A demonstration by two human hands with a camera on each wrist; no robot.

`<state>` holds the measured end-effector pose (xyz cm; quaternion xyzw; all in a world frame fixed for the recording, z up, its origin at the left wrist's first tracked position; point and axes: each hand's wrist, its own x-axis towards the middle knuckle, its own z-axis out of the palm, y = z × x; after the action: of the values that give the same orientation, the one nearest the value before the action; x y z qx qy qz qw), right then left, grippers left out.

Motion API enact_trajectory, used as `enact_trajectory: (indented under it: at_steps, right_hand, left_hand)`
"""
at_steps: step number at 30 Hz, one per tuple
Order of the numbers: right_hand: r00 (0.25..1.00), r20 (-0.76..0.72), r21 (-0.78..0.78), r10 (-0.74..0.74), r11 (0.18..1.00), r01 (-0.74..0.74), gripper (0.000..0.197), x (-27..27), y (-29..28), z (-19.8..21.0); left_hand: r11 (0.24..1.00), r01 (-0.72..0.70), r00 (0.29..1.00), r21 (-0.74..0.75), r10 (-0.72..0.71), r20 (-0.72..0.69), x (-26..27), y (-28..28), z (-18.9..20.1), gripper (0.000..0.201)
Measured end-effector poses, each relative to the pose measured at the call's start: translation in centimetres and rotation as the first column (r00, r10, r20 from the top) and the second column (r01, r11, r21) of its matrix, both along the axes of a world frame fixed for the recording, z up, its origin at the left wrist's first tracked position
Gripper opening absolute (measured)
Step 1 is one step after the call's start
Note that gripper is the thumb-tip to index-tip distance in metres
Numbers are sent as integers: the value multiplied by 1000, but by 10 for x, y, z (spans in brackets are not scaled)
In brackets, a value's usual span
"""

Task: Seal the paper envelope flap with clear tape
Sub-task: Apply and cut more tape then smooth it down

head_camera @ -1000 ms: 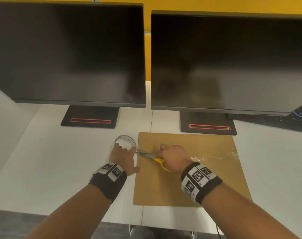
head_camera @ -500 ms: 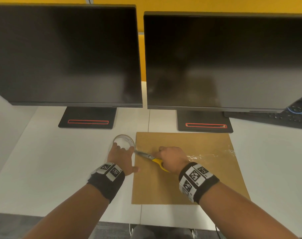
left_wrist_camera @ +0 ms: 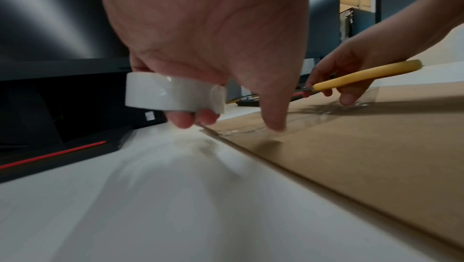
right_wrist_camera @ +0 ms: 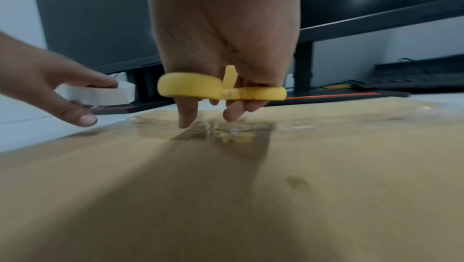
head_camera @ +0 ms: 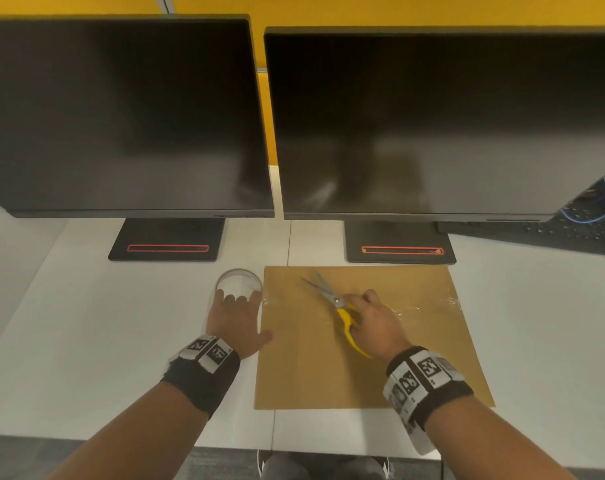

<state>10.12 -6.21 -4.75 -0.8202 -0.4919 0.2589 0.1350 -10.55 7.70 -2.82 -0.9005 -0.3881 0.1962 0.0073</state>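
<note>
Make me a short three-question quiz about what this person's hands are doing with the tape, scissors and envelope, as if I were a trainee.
1. True or false: the scissors have open blades pointing toward the monitors.
2. What does the left hand hold?
A. the tape roll
B. a pen
C. nothing
3. Fill in: a strip of clear tape lies across the brown ____.

Key:
1. True. The right hand grips the yellow handles, and the blades are spread apart above the envelope.
2. A. Its fingers curl round the roll, lifted just off the desk beside the envelope's left edge.
3. envelope.
</note>
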Motion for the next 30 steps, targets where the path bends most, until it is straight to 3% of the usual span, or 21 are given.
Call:
enact_trajectory:
  at_steps: [4, 8, 11, 17, 22, 26, 30]
  right_hand:
    - [971, -133, 6, -201, 979, 204, 58, 21, -23, -8]
    - [949, -132, 28, -285, 956, 291, 56, 42, -46, -7]
    - [941, -49, 42, -335, 941, 337, 55, 57, -64, -5]
    - [905, 93, -36, -415, 907, 419, 50, 78, -96, -1]
    - [892, 59, 2, -449, 893, 450, 44, 85, -110, -4]
    - [853, -12, 62, -521, 852, 521, 35, 95, -122, -1]
    - [824, 3, 70, -567, 822, 565, 30, 111, -137, 1]
  left_hand:
    - [983, 183, 947, 1, -177, 267, 22, -34, -6, 41]
    - [883, 469, 822, 19, -444, 358, 40, -73, -24, 11]
    - [816, 573, 755, 72, -560, 342, 47, -89, -36, 12]
    - [766, 641, 668, 33, -579, 468, 58, -103, -39, 18]
    - [848, 524, 744, -82, -408, 529, 86, -117, -31, 47]
    - [831, 491, 859, -261, -411, 307, 119, -129, -23, 83]
    - [828, 477, 879, -295, -452, 152, 140, -139, -25, 88]
